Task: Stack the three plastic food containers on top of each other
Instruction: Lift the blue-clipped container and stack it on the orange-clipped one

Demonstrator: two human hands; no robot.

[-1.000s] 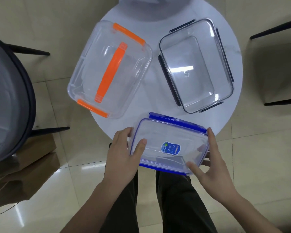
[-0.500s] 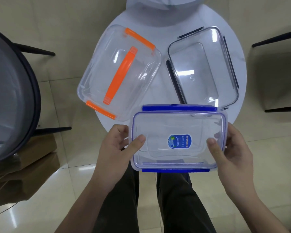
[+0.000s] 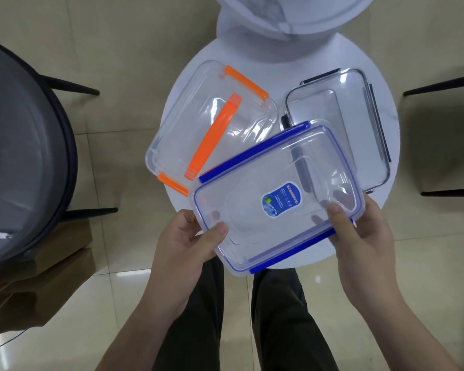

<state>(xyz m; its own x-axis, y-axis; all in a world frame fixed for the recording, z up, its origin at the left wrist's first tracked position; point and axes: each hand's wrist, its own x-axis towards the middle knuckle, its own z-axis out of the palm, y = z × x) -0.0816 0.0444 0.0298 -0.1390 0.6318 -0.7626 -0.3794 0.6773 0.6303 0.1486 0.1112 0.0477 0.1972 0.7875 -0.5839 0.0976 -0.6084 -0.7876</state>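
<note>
Both hands, left point(image 3: 184, 241) and right point(image 3: 359, 236), pinch the light, rigid, likely slippery blue-clipped container point(image 3: 276, 199) by its short ends above the counter point(image 3: 391, 116).

The blue-clipped container point(image 3: 276, 199) is clear plastic with blue latches along its two long sides and a blue oval label on its lid; it is held above the near edge of the round white desk point(image 3: 198, 62), turned at a slant, overlapping in view the near corners of the other two. The orange-clipped container point(image 3: 209, 127) lies flat on the desk's left part, clear, with an orange handle across its lid and orange latches at both short ends; the dark-clipped container point(image 3: 359, 124) lies flat on the right, clear with dark latches, just beside it.
</note>
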